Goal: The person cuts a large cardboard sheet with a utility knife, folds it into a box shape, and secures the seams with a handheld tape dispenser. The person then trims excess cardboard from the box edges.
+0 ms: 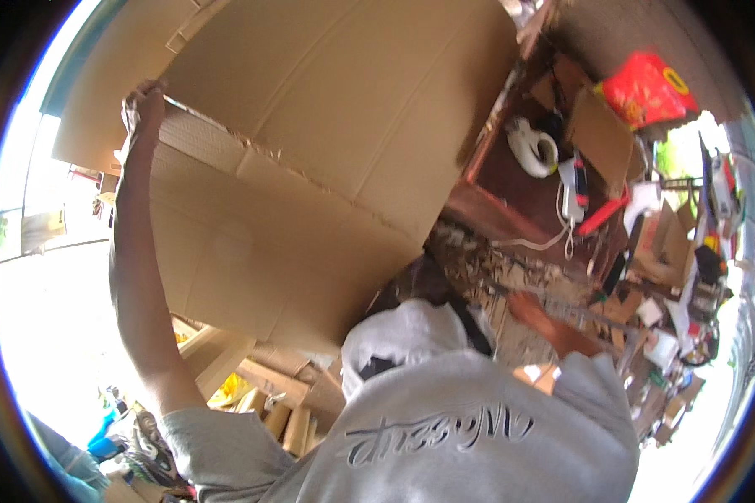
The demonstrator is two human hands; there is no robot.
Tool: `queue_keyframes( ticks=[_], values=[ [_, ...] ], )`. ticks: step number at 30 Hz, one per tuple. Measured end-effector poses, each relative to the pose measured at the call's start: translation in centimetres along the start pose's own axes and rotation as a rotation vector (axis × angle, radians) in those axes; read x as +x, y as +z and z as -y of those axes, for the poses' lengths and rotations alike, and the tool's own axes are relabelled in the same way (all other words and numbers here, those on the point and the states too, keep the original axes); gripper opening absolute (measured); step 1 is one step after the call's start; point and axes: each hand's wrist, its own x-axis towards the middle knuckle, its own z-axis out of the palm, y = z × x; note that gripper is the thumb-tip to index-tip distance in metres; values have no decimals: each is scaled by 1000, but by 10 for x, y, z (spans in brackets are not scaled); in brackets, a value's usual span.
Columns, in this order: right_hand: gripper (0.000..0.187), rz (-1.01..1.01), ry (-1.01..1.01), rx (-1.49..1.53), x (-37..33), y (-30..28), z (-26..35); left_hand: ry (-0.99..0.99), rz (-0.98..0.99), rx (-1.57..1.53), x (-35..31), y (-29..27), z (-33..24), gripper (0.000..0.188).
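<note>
The big brown cardboard (268, 239) fills the space in front of the person, from the upper middle down toward the left, its upper and lower panels divided by a rough edge; a piece this wide will probably bend at its creases, so handling it well means supporting both panels and turning them together. Beside its right side stands the red-brown table (512, 214) (whether they touch, I cannot tell), and a slow, level swing would best spare the cardboard a snag on that rim. The red package (646, 90) and the smaller white roll (531, 149) lie over on that side, with a white cable (538, 246) looping at the table's front, so it seems wise to steer the cardboard well clear of the cable. The left hand (143, 101), arm stretched high, has its fingers closed on the cardboard's far left edge, a hold that calls for firm but not crushing pressure. The right hand (526, 310) is low, apart from the cardboard; blur hides how far it is closed and whether it holds anything, though a free palm beneath the lower panel would help resist sagging
</note>
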Motion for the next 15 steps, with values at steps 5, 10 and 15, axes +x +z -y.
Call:
queue_keyframes(
  ticks=[5,10,15],
  values=[
    [24,55,436,523,14,-20,-17,-62,51,-49,-10,16,43,32],
    [23,-98,586,1039,119,-64,59,-96,109,25,-12,38,49,32],
    [29,-229,526,1274,169,-98,88,-204,75,113,-26,55,49,31]
  ],
)
